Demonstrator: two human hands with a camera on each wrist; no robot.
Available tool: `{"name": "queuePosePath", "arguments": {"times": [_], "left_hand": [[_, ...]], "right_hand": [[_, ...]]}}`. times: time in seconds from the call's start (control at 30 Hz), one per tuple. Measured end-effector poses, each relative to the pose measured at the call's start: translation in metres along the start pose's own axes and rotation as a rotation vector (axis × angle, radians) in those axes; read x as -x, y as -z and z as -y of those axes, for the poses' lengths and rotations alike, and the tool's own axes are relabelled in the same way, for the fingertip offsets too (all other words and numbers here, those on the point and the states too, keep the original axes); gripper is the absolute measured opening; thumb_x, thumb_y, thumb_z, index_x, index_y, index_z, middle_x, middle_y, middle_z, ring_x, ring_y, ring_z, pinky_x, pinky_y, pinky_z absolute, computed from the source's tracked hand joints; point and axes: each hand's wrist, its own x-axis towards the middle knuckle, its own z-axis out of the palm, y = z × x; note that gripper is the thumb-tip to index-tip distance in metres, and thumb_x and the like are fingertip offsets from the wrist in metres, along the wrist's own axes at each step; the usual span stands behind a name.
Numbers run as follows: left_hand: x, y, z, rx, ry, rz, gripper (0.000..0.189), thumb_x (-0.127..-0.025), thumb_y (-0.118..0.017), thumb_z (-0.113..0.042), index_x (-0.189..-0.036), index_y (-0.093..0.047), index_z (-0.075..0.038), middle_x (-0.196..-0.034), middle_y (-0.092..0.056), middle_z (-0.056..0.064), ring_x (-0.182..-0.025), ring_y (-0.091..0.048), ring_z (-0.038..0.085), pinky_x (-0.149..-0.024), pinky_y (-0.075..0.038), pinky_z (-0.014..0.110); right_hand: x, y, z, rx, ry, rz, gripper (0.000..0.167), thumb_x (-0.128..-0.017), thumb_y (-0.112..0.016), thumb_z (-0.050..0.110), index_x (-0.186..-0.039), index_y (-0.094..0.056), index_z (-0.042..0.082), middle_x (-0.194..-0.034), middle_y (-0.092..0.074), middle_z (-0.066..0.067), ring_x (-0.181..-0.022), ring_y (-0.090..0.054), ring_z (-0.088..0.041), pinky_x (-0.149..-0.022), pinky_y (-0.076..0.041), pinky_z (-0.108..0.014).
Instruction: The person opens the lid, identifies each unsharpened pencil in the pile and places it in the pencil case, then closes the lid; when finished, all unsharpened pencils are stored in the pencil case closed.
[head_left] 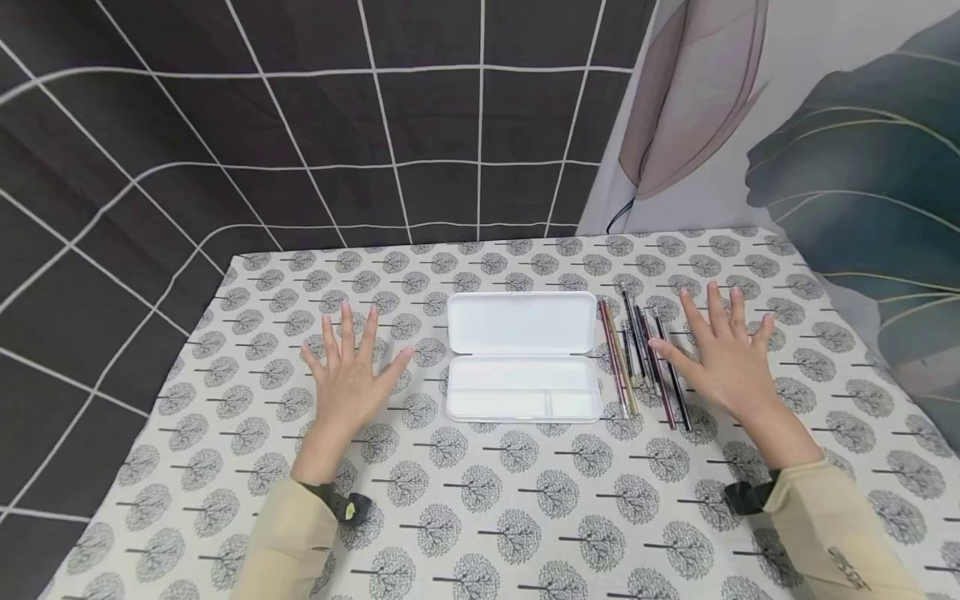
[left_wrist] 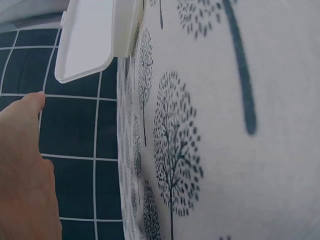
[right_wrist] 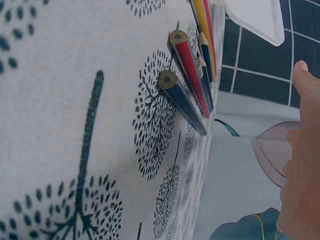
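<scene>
Tree-print bench [head_left: 480, 546] is carrying pencils [head_left: 657, 371] just right of a white case [head_left: 517, 375]

Both hands are hovering apart above the bench, fingers spread and holding nothing: the left hand [head_left: 347, 383] to the left of the white case, the right hand [head_left: 727, 367] to its right. Outward from the right hand, the pencils are lying between that hand and the case, so the right hand is being plainly the nearer; the whole case is separating the left hand from them. Their long axes are running from far side to near side, slanting a little, roughly crosswise to the case's own length. A red-and-gold pair [head_left: 621, 358] is lying just beside the case's right end; darker pencils [head_left: 676, 383] are lying farther right of it. The case's lid [head_left: 521, 323] is lying back on its far side, its divided tray [head_left: 487, 404] on its near side. Beyond the case, a dark gridded curtain [head_left: 427, 117] is hanging.
</scene>
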Motion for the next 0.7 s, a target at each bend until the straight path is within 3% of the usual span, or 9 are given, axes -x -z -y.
{"name": "queuePosePath", "arguments": {"times": [0.13,0.23,0.27,0.33,0.4,0.43,0.53,0.63,0.7], "left_hand": [[-0.003,0.0,-0.001,0.027,-0.014,0.037,0.082,-0.089,-0.024,-0.07,-0.151,-0.002,-0.022,-0.152,0.022,0.005,-0.137,0.025,0.034,-0.102,0.016,0.068],[-0.007,0.001,-0.004,0.165,-0.024,0.119,0.077,-0.092,-0.03,-0.063,-0.151,0.0,-0.024,-0.156,0.005,0.009,-0.141,0.007,0.039,-0.106,0.008,0.067],[-0.008,0.001,-0.006,0.24,-0.026,0.154,0.076,-0.093,-0.035,-0.06,-0.151,-0.001,-0.024,-0.156,-0.004,0.011,-0.141,-0.003,0.04,-0.107,0.001,0.067],[-0.012,0.0,-0.012,0.405,-0.049,0.222,0.077,-0.092,-0.047,-0.051,-0.151,-0.007,-0.023,-0.154,-0.019,0.012,-0.138,-0.021,0.038,-0.109,-0.01,0.064],[-0.015,-0.003,-0.019,0.541,-0.085,0.282,0.079,-0.088,-0.061,-0.041,-0.15,-0.016,-0.024,-0.15,-0.03,0.011,-0.136,-0.029,0.035,-0.108,-0.018,0.062],[-0.016,-0.005,-0.023,0.58,-0.114,0.301,0.079,-0.084,-0.066,-0.038,-0.149,-0.023,-0.024,-0.149,-0.031,0.01,-0.135,-0.03,0.034,-0.107,-0.021,0.062],[-0.018,-0.012,-0.032,0.579,-0.201,0.333,0.076,-0.074,-0.077,-0.036,-0.14,-0.042,-0.026,-0.151,-0.028,0.007,-0.137,-0.026,0.032,-0.108,-0.021,0.06],[-0.016,-0.017,-0.036,0.534,-0.23,0.343,0.072,-0.064,-0.082,-0.039,-0.13,-0.055,-0.024,-0.148,-0.03,0.008,-0.134,-0.029,0.035,-0.107,-0.025,0.059],[-0.014,-0.018,-0.035,0.51,-0.227,0.368,0.076,-0.059,-0.085,-0.039,-0.128,-0.057,-0.023,-0.143,-0.034,0.007,-0.131,-0.034,0.034,-0.106,-0.029,0.057]], "right_hand": [[-0.002,-0.002,0.002,-0.014,0.014,-0.015,0.076,-0.094,-0.033,0.058,-0.151,0.003,0.022,-0.152,0.019,-0.007,-0.134,0.027,-0.031,-0.096,0.031,-0.054],[-0.003,-0.005,0.007,-0.109,0.056,-0.05,0.075,-0.094,-0.044,0.051,-0.151,-0.01,0.017,-0.155,0.007,-0.013,-0.139,0.014,-0.038,-0.103,0.021,-0.06],[-0.002,-0.006,0.01,-0.156,0.068,-0.065,0.073,-0.093,-0.049,0.047,-0.15,-0.018,0.014,-0.155,-0.003,-0.016,-0.14,0.004,-0.041,-0.106,0.012,-0.063],[-0.001,-0.009,0.017,-0.248,0.104,-0.093,0.063,-0.09,-0.06,0.035,-0.142,-0.037,0.007,-0.144,-0.035,-0.023,-0.13,-0.032,-0.045,-0.108,-0.02,-0.061],[0.002,-0.012,0.025,-0.33,0.125,-0.073,0.049,-0.086,-0.067,0.023,-0.127,-0.053,0.001,-0.116,-0.061,-0.02,-0.102,-0.059,-0.036,-0.085,-0.051,-0.047],[0.003,-0.013,0.029,-0.36,0.127,-0.039,0.041,-0.085,-0.068,0.019,-0.12,-0.057,-0.001,-0.102,-0.066,-0.018,-0.087,-0.063,-0.03,-0.069,-0.055,-0.039],[0.005,-0.02,0.042,-0.394,0.099,0.086,0.023,-0.083,-0.069,0.014,-0.1,-0.065,-0.001,-0.075,-0.066,-0.006,-0.062,-0.059,-0.015,-0.046,-0.049,-0.023],[0.005,-0.026,0.053,-0.37,0.044,0.171,0.012,-0.082,-0.069,0.015,-0.084,-0.065,0.003,-0.065,-0.061,0.0,-0.055,-0.054,-0.011,-0.044,-0.045,-0.02],[0.006,-0.03,0.058,-0.341,0.012,0.185,0.011,-0.082,-0.069,0.015,-0.078,-0.063,0.007,-0.06,-0.058,0.002,-0.05,-0.052,-0.011,-0.042,-0.042,-0.02]]}}
